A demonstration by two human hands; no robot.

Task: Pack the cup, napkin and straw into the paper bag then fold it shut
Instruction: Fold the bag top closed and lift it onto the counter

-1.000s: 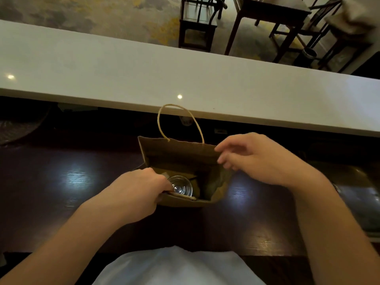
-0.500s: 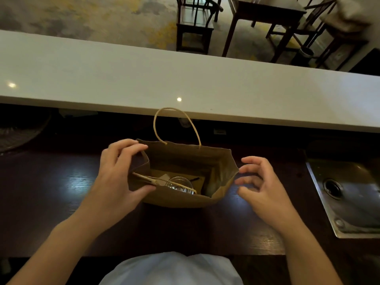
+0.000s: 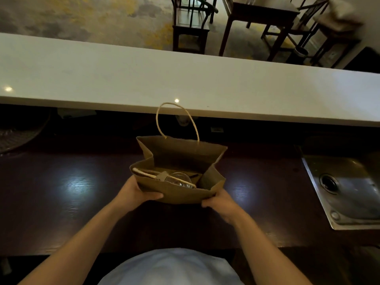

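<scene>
Both bare forearms reach forward and converge, the left hand and right hand level with each other, fingers curled inward and thumbs pointing toward one another, gripping from opposite sides.

One paper bag with one upright handle loop, one clear cup inside, two hands, one sink, two dark chairs.

Single head-worn wide-angle view, facing forward and steeply down, close above dark counter, forearms entering from bottom edge
</scene>
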